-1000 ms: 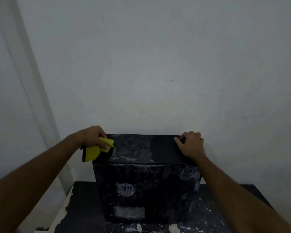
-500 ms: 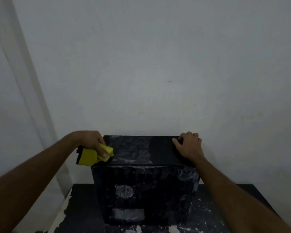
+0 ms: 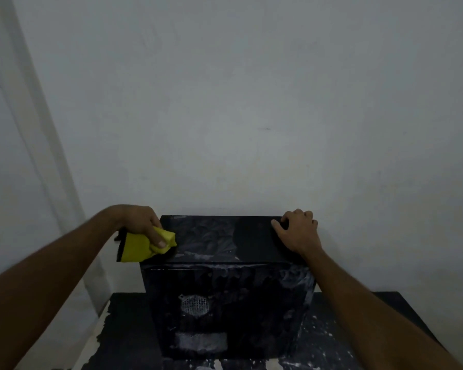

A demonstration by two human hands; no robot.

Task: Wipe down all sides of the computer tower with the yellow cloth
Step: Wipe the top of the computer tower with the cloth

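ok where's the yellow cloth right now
In the head view the cloth is at the tower's top left edge, gripped in the left hand and hanging partly over the left side.

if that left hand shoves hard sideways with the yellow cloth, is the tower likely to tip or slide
Probably neither. The computer tower looks broad and boxy with a flat base on the table, so tipping seems unlikely. The right hand rests on its top, likely steadying it. The yellow cloth bunches under the left hand, so it is floppy and gives.
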